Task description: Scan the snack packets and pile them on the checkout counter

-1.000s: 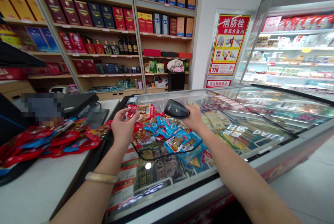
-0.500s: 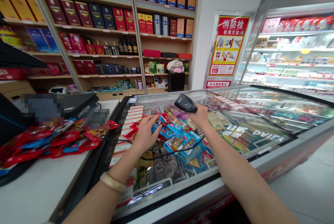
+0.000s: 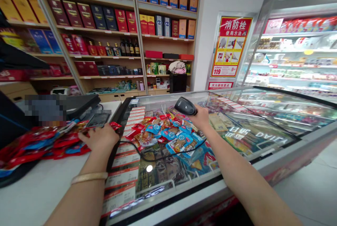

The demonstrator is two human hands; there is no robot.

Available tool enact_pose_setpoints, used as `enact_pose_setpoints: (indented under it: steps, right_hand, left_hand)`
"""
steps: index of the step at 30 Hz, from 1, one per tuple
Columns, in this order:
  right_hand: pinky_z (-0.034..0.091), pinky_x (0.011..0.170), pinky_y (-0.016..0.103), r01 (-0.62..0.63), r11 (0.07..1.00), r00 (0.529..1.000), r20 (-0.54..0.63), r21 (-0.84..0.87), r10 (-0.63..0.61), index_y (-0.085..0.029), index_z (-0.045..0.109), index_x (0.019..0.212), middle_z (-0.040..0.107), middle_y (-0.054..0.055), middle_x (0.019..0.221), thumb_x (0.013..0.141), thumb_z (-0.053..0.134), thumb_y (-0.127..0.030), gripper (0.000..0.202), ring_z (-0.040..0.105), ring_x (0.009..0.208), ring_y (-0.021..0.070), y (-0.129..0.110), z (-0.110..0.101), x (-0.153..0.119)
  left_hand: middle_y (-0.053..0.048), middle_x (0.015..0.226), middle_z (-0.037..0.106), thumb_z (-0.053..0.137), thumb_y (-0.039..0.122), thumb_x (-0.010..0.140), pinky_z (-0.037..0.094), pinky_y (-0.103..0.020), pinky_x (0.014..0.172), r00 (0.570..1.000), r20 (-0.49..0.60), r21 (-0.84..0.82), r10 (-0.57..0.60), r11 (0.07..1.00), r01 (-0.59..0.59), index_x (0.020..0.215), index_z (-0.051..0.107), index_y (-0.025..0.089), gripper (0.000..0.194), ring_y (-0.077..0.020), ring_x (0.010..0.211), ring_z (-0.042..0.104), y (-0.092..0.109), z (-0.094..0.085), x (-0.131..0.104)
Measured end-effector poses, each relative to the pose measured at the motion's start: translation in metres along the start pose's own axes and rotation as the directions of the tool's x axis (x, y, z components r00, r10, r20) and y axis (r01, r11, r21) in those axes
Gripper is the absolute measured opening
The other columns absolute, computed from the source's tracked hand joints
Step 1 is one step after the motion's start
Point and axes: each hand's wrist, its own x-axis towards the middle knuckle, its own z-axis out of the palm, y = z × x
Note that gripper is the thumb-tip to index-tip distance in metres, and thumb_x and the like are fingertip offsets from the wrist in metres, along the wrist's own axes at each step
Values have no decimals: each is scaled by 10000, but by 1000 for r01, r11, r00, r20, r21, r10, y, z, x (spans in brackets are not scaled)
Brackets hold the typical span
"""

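My left hand (image 3: 101,137) is palm down with fingers spread over the near edge of a heap of shiny red and blue plastic snack packets (image 3: 39,145) on the white counter (image 3: 52,184); I can't tell whether my fingertips have hold of one. My right hand (image 3: 201,118) is closed around the handle of a black plastic handheld barcode scanner (image 3: 184,106), its head pointing left.

Half a second ago my left hand was over the other pile, a loose mound of red and light-blue snack packets (image 3: 168,133) on the freezer's glass top; now it is back at the counter, and that mound lies uncovered. The scanner has hardly moved in that time. To my mind, this puts me between packets, one hand back at the supply and the scanner held ready.

The counter heap lies directly under and to the left of my left hand, touching it or nearly so. The mound on the grey-rimmed chest freezer (image 3: 184,201) sits between my hands, just below and left of the scanner and well apart from my left fingers. A thin black cable (image 3: 158,158) loops across the glass in front of it.
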Motion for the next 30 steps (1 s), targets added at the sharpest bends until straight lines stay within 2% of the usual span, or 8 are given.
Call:
enact_pose_setpoints:
  steps: [5,9,11,12,16,20,25,30]
  right_hand:
    - [418,775,317,21,1000,1000,6,5,-21,-224,759,884,806,65,875,758,739,-428,241,739,883,273,-1,0,0]
    - [426,787,323,24,1000,1000,-14,-4,-24,-219,751,853,801,73,858,738,758,-420,232,737,884,279,1,4,-1]
    - [433,798,323,31,1000,999,-30,2,-31,-220,751,868,802,76,873,746,748,-413,229,736,891,278,1,6,-1]
    - [435,800,322,33,999,999,-39,6,-33,-223,752,875,803,76,879,750,743,-413,227,736,891,275,2,6,-1]
    - [435,775,317,18,1000,999,-44,14,-17,-229,751,851,802,71,847,752,739,-422,217,742,864,274,2,5,0]
    - [436,757,317,39,998,998,-40,39,-38,-224,754,867,802,69,848,734,758,-439,253,743,865,281,0,4,0]
    - [423,731,310,134,987,991,-37,83,-132,-208,754,845,790,67,825,735,767,-455,270,719,799,258,-7,3,-2]
    - [395,802,324,206,975,977,45,80,-210,-215,754,887,788,64,848,722,771,-405,252,707,861,257,-16,4,-6]
  left_hand:
    - [-273,1171,708,628,184,729,164,-747,1124,999,-29,-85,35,996,-38,880,724,150,182,-493,1249,561,1,1,0]
    - [-214,1063,745,613,271,811,265,-689,1128,983,-184,-425,19,900,-97,897,745,183,181,-450,1181,619,10,-8,-4]
    - [-147,948,754,615,322,830,407,-576,1080,978,-208,-691,-23,711,-130,915,746,196,201,-381,1095,663,20,-13,-6]
    - [-113,882,747,621,334,832,471,-505,1029,982,-177,-826,-70,554,-109,908,742,192,201,-337,1026,681,26,-15,-8]
    - [-23,735,686,616,286,849,564,-308,762,977,114,-989,-183,-109,95,836,676,174,127,-178,723,658,48,-24,-13]
    - [20,706,645,628,185,834,510,-209,575,939,325,-900,-109,-340,272,793,605,184,47,-106,588,596,55,-29,-16]
    - [11,703,663,738,96,697,561,-251,659,916,402,-844,-10,-392,366,754,592,176,176,-119,630,634,58,-26,-25]
    - [-4,654,663,826,182,539,505,-243,602,969,243,-948,-47,-224,227,683,631,157,244,-133,618,611,68,-16,-36]
